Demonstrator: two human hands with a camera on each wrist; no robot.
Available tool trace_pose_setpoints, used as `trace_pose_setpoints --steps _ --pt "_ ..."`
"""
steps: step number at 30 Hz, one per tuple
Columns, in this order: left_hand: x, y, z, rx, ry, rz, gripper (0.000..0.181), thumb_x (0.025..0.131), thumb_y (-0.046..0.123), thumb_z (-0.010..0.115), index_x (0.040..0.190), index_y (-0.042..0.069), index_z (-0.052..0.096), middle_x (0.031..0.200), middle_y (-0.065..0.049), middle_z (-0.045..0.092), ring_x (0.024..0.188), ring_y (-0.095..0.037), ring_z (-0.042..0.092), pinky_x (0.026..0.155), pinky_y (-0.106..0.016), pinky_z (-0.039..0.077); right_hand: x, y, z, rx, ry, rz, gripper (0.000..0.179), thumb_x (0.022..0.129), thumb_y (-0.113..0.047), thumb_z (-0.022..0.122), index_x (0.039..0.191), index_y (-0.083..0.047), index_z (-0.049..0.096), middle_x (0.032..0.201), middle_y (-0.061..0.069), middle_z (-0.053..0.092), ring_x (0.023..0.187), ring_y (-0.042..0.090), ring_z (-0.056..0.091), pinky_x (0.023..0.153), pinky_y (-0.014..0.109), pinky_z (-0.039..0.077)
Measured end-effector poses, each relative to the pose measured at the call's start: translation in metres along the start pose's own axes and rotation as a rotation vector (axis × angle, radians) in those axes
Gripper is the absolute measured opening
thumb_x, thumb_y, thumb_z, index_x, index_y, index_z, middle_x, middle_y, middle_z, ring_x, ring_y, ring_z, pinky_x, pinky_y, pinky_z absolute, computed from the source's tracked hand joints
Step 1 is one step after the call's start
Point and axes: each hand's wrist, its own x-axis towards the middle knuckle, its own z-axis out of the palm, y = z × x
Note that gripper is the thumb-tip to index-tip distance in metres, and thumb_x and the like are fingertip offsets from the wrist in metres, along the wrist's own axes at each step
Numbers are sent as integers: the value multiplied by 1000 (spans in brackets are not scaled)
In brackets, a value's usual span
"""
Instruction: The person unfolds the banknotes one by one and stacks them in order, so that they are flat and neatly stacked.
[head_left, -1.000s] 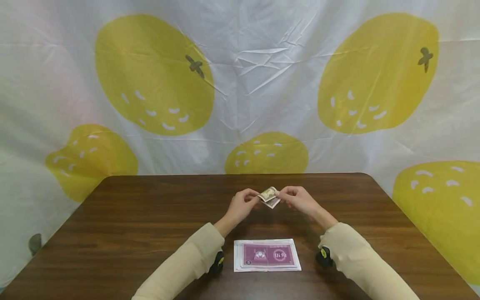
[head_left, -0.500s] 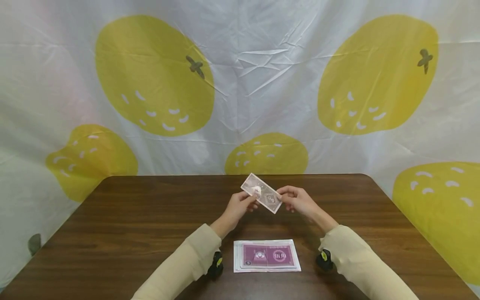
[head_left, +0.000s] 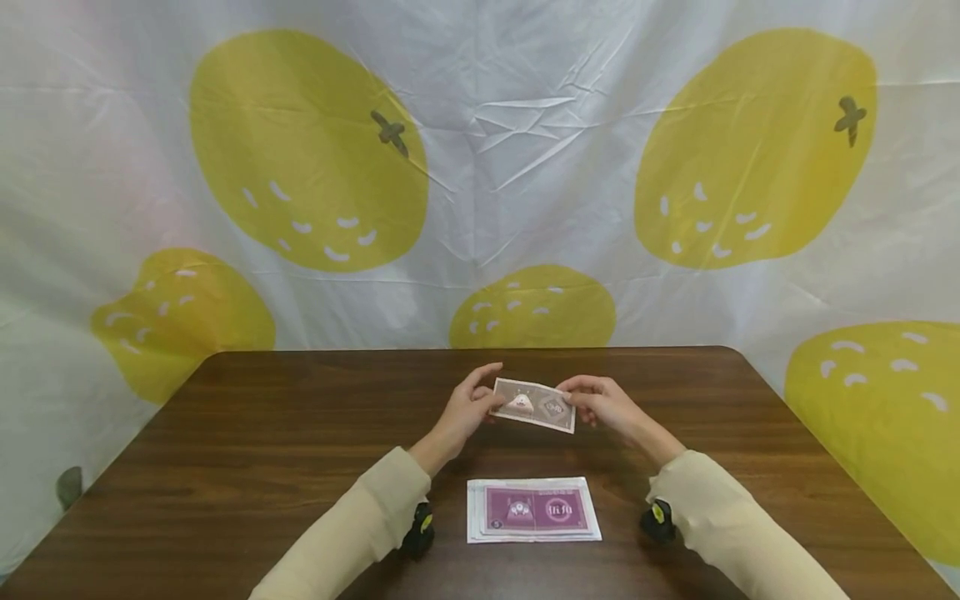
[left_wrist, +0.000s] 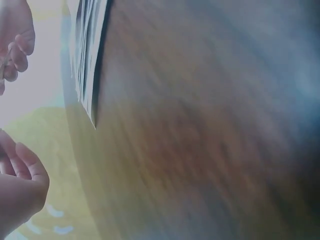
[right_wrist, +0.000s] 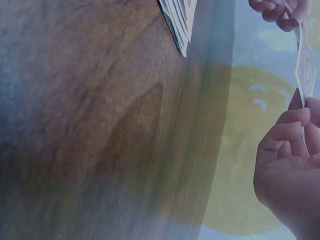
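Note:
A brownish banknote (head_left: pixel 536 406) with a white border and a crease across its middle is spread out between both hands above the table. My left hand (head_left: pixel 465 410) pinches its left end with the thumb in front, the index finger stretched away to the upper right. At the other end, my right hand (head_left: pixel 604 407) pinches the upper right corner between thumb and fingers. In the right wrist view the banknote (right_wrist: pixel 302 67) shows nearly edge-on between the two hands. Closer to the body lies a stack of banknotes (head_left: pixel 534 510), a purple one on top.
The stack lies flat on a dark brown wooden table (head_left: pixel 262 467). Behind the table's far edge hangs a white cloth (head_left: pixel 525 183) printed with large yellow fruit. Black wrist cameras, such as the left one (head_left: pixel 418 531), flank the stack.
The banknote was folded over in a small bundle, then opened out at a slant; now it is nearly level. My left hand has shifted slightly left and its index finger has lifted.

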Motion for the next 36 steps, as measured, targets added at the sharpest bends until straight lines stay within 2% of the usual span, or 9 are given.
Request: trace_pose_setpoints --steps 4,8,11,15,19,28,36 --pt "-11 15 0 47 -70 -12 38 80 -5 53 118 -4 50 65 -1 50 59 -11 45 61 -36 42 -3 -1 0 2 -22 17 25 86 -6 52 105 10 53 58 4 43 48 11 37 44 24 33" --pt "-20 26 1 85 -83 -40 29 80 -4 53 109 -7 54 66 -2 52 58 -10 44 58 -29 39 -6 0 1 -25 -46 12 23 85 -5 53 103 10 54 56 3 43 48 11 39 44 23 33" --pt "-22 23 -1 102 -96 -39 24 80 -2 55 103 -8 55 69 -3 57 57 -10 46 57 -31 41 -9 0 1 -58 -71 -7 22 84 -6 53 101 9 55 56 2 43 48 10 40 43 23 33" --pt "-21 9 -6 136 -146 -33 19 81 2 59 98 -6 58 72 -4 60 58 -11 48 59 -35 44 -14 1 1 -83 -118 -16 21 85 -8 53 100 8 57 58 3 45 49 10 41 44 22 33" --pt "-21 0 -11 200 -217 -52 17 80 6 62 94 -2 60 68 -2 58 57 -12 49 55 -28 42 -20 3 1 -101 -184 -21 21 86 -9 53 99 6 58 59 4 45 49 9 41 43 22 33" --pt "-36 0 -16 265 -380 -80 16 79 5 63 92 -3 59 58 0 50 49 -10 43 48 -22 36 -33 8 5 -166 -302 -33 19 85 -8 54 97 5 60 56 0 45 47 6 40 41 20 32" --pt "-43 0 -17 366 -532 -48 12 78 -1 61 89 -3 58 59 1 51 48 -9 42 45 -20 34 -44 14 10 -147 -409 -50 18 81 -3 54 95 6 61 58 1 46 47 4 40 40 17 31"
